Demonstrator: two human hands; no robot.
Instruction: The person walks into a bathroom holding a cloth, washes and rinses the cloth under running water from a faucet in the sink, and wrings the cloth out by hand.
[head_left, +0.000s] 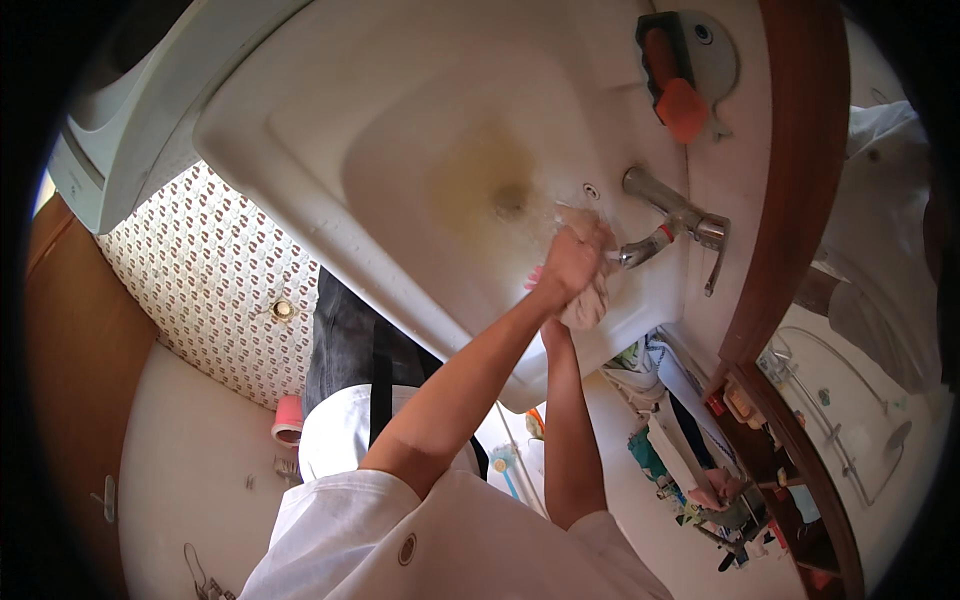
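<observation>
My left hand (576, 259) is wrapped over a wet, crumpled beige cloth (586, 309) just under the spout of the chrome faucet (641, 251). From below, my right hand (555, 334) grips the same cloth, which hides most of that hand. Pinkish fingertips show past the left wrist and seem to belong to it. Water splashes around the hands into the white washbasin (420, 262). Yellowish tinted water lies around the drain (510, 201). The overflow hole (592, 191) sits in the basin wall near the faucet.
A fish-shaped dish (716, 64) with an orange item (681, 111) stands behind the basin. The wooden mirror frame (802, 150) borders the far side. Towels (675, 427) hang at right, beside wooden shelves (810, 517). A pale appliance (150, 150) adjoins the basin at left.
</observation>
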